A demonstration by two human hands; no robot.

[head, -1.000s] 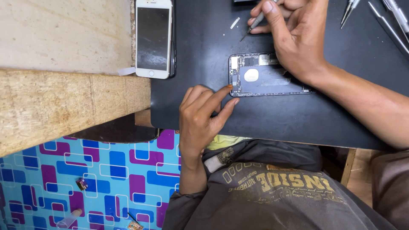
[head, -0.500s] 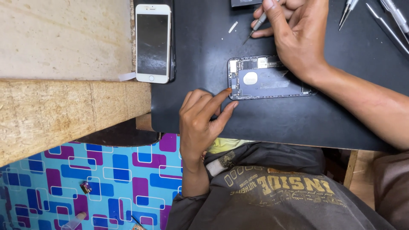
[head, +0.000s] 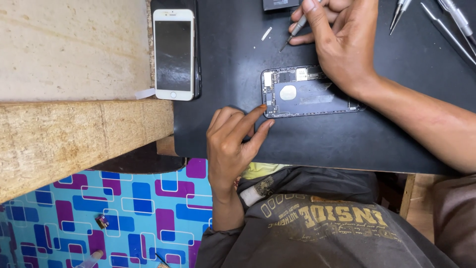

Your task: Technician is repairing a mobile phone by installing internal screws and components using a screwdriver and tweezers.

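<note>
1. Two hands are at work on one opened phone body (head: 310, 92), which lies flat on the black mat (head: 307, 139), screen off and insides facing up, between our hands.
2. Our left hand (head: 233, 144) is loosely curled with the index finger stretched out; its tip touches the near-left corner of the phone body, and the hand holds nothing.
3. Our right hand (head: 342, 44) lies over the far-right part of the body, its fingers pinched round a slim grey screwdriver (head: 297, 27) whose tip points down at the mat just beyond the phone, not yet on any screw that we can see.
4. What looks done, in our judgement: the display is already off, and the board, a metal shield and the dark battery area lie exposed.
5. What looks left: the inner parts are still seated in the frame, so we judge the work to be at an early or middle stage; we cannot tell which screws are out.
6. Beyond the left hand, a white phone (head: 173, 54) lies face up at the mat's edge, untouched.
7. Past the right hand, tweezers (head: 448, 30) lie apart on the mat, and a small white scrap (head: 266, 33) lies near the screwdriver tip.
</note>
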